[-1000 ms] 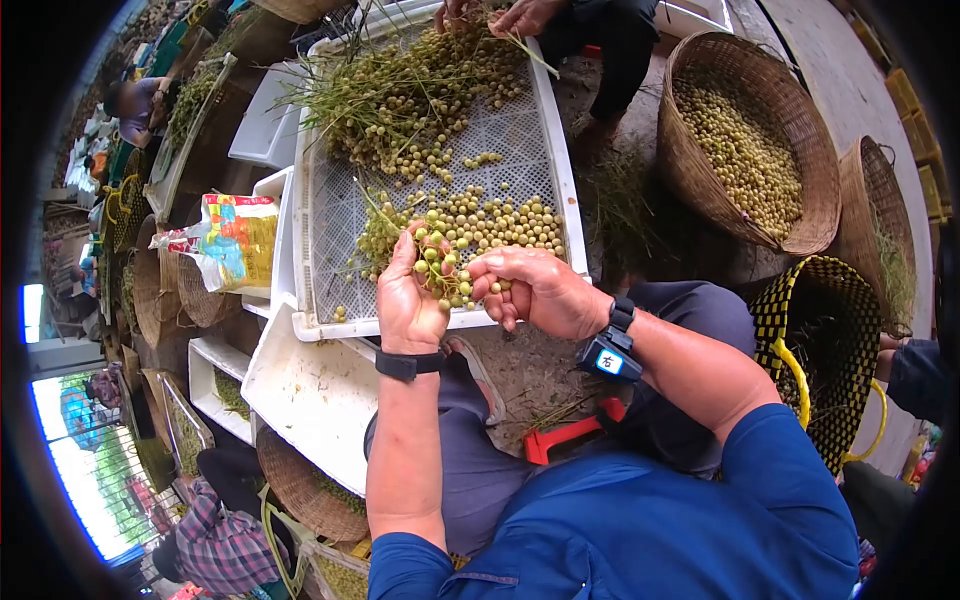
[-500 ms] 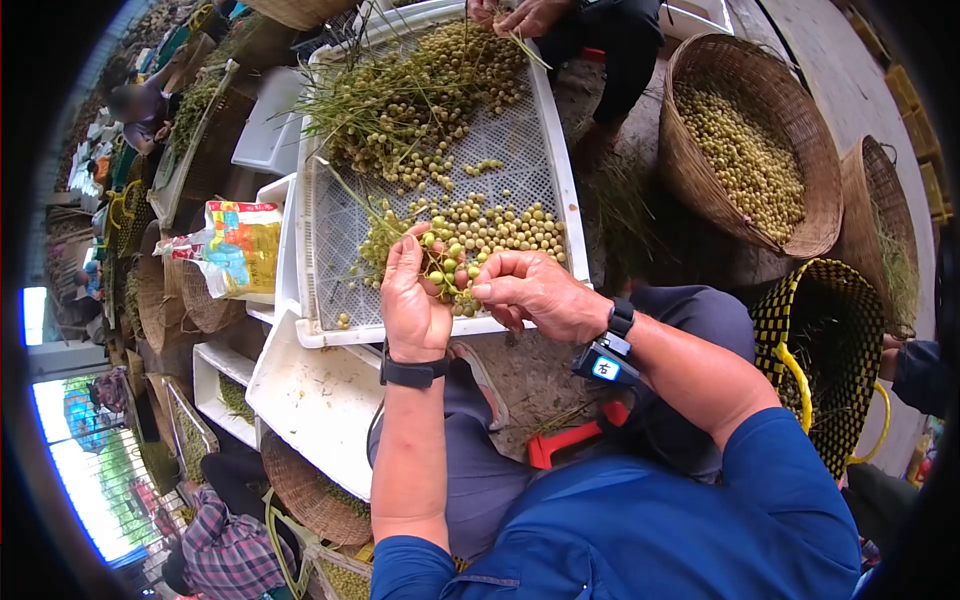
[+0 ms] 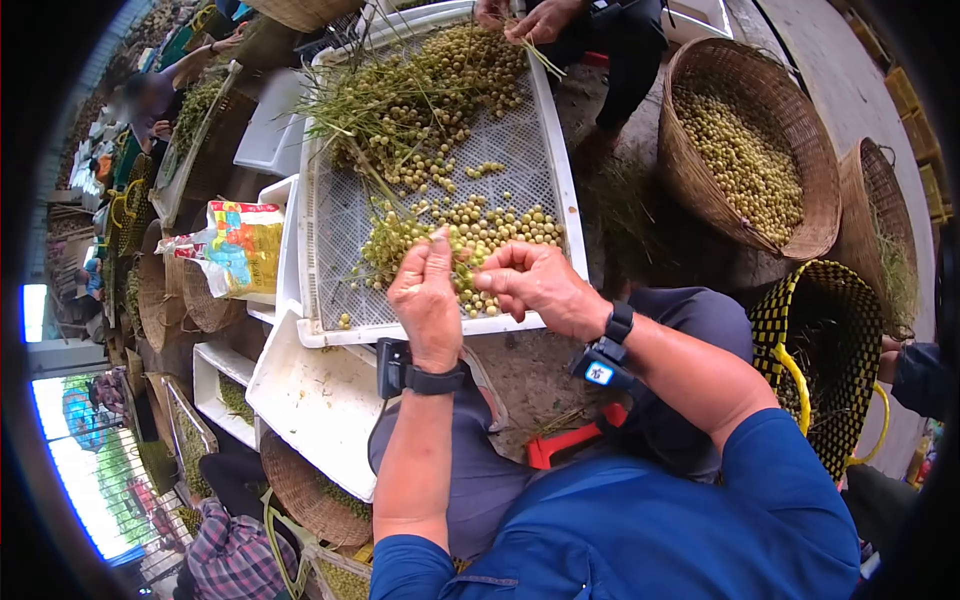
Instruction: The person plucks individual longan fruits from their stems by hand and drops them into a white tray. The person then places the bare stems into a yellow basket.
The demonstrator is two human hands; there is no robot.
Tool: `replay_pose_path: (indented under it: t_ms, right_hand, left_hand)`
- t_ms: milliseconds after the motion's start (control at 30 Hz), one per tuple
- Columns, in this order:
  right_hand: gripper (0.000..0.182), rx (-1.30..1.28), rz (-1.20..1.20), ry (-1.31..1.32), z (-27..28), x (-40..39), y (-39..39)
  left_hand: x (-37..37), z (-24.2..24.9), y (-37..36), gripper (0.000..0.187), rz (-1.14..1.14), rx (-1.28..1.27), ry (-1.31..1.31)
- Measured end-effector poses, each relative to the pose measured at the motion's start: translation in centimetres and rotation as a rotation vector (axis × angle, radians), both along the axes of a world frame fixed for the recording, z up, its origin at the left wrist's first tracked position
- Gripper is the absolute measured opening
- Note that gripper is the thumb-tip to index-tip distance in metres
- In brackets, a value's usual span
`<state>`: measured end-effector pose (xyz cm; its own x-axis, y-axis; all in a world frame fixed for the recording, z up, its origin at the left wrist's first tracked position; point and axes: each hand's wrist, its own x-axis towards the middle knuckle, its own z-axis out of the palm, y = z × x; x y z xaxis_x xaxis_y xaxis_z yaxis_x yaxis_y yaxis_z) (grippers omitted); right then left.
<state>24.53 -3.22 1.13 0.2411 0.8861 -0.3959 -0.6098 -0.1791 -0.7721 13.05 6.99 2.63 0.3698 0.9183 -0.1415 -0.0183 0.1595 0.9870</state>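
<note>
Over the near end of a white mesh tray [image 3: 510, 150], my left hand [image 3: 427, 300] is closed on a stemmed bunch of small green-yellow fruits [image 3: 390, 240], its thumb pressed to the fingers. Close on its right, my right hand [image 3: 545, 288] has thumb and index finger pinched at the bunch's side; what lies between those fingertips is too small to make out. Loose round fruits [image 3: 515, 226] lie on the mesh just beyond both hands. Farther up the tray is a heap of fruits with long green stems [image 3: 390, 110].
A co-worker's hands [image 3: 540, 20] hold stems at the tray's far end. To the right stand a wicker basket of fruits [image 3: 740, 165] and a black-and-yellow woven basket [image 3: 825, 360]. A white foam box [image 3: 320, 400] and a colourful bag [image 3: 245, 250] are at the left.
My left hand has turned and closed more, with its back now towards me. The bunch has shifted left and is more hidden. My right hand has moved slightly up.
</note>
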Motion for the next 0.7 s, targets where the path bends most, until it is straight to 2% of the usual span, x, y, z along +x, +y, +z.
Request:
replay_pose_path:
  t_ms: [67, 100, 133, 200, 233, 267, 300, 333, 400, 467, 567, 667, 700]
  right_hand:
    - [0.021, -0.085, 0.056, -0.415, 0.2, -0.1, 0.5]
    - [0.023, -0.056, 0.029, -0.546, 0.0, 0.0, 1.1]
    - [0.025, -0.023, -0.004, -0.676, -0.5, -0.2, 1.2]
    - [0.018, -0.041, 0.028, -0.646, -0.7, -0.3, 0.9]
    - [0.018, -0.039, 0.035, -0.606, -0.9, -0.3, 0.8]
    - [0.017, -0.048, 0.041, -0.561, -1.3, -0.1, 0.9]
    - [0.015, -0.069, 0.039, -0.462, 0.0, -0.1, 0.9]
    - [0.015, -0.061, 0.048, -0.468, 0.5, -0.1, 1.0]
    - [0.015, -0.042, 0.024, -0.391, 0.7, -0.2, 0.8]
    - [0.013, -0.013, 0.045, -0.430, 0.3, -0.2, 0.6]
    - [0.011, 0.025, 0.098, -0.339, 1.3, 0.2, 0.4]
    - [0.012, 0.039, -0.013, -0.465, 1.5, 2.0, 1.2]
    - [0.017, 0.105, 0.025, -0.686, 1.3, 3.0, 1.3]
  left_hand:
    - [-0.2, -0.8, 0.1, 0.019, -0.087, 0.206, 0.127]
    - [-0.5, -2.0, 0.6, 0.018, -0.139, 0.478, 0.269]
    - [0.7, -0.1, -0.3, 0.017, -0.034, 0.193, 0.102]
    - [0.0, -2.9, -0.2, 0.017, -0.078, 0.183, 0.124]
    - [0.1, -2.2, -0.2, 0.018, -0.085, 0.072, 0.022]
    - [0.2, -1.8, 0.2, 0.018, -0.076, 0.086, 0.009]
    - [0.2, -1.4, 0.5, 0.018, -0.057, 0.025, -0.018]
    - [0.0, -1.3, 0.8, 0.019, -0.037, -0.040, -0.041]
    - [-0.4, -2.3, 1.4, 0.021, -0.009, -0.041, -0.054]
    - [-0.4, -2.4, 1.9, 0.022, 0.089, -0.028, -0.128]
    - [-1.1, -3.0, 3.3, 0.020, 0.054, -0.060, -0.144]
    - [-1.3, -0.6, 3.1, 0.017, -0.017, -0.095, -0.151]
    - [-1.5, -2.6, 3.9, 0.016, -0.064, 0.017, -0.175]
